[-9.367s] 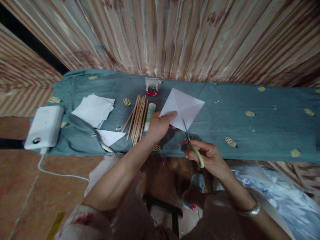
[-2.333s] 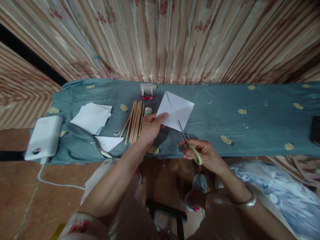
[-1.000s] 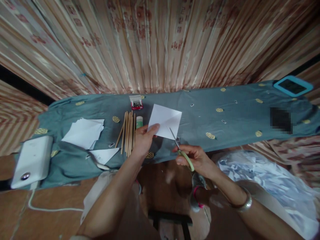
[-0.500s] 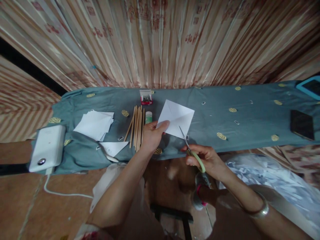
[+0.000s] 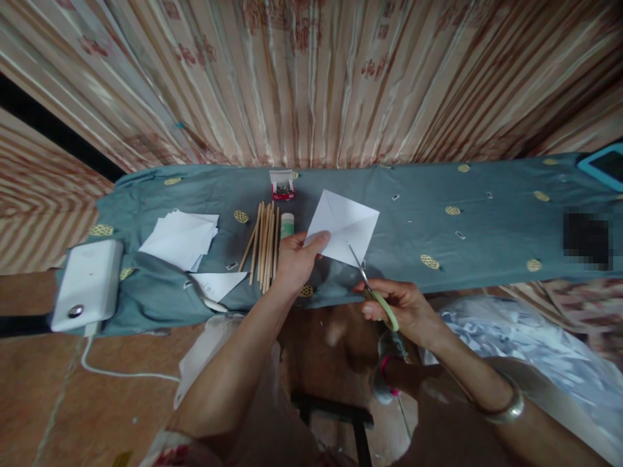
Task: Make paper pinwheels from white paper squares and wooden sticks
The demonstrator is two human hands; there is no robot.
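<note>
My left hand (image 5: pixel 300 259) pinches the left edge of a square white sheet of paper (image 5: pixel 348 217), thumb on top. Faint crease lines run across the sheet. In my right hand (image 5: pixel 396 305) is a pair of scissors (image 5: pixel 386 310) with light green handles. Their blades reach over the lower edge of the paper, pointing up and left toward its middle. Just left of my left hand lie several thin wooden sticks (image 5: pixel 265 246) and a glue stick (image 5: pixel 287 224) with a green label, partly behind my fingers.
A stack of white paper (image 5: pixel 180 240) and a folded white piece (image 5: pixel 219 285) lie left on the cloth-covered table (image 5: pixel 413 227). Behind the sticks stands a small red box (image 5: pixel 283 188) of metal bits. A white power bank (image 5: pixel 90 282) sits at the left end, a blue-edged device (image 5: pixel 603 167) far right.
The view has shifted very slightly. My hands, the paper and the scissors keep nearly the same positions.
</note>
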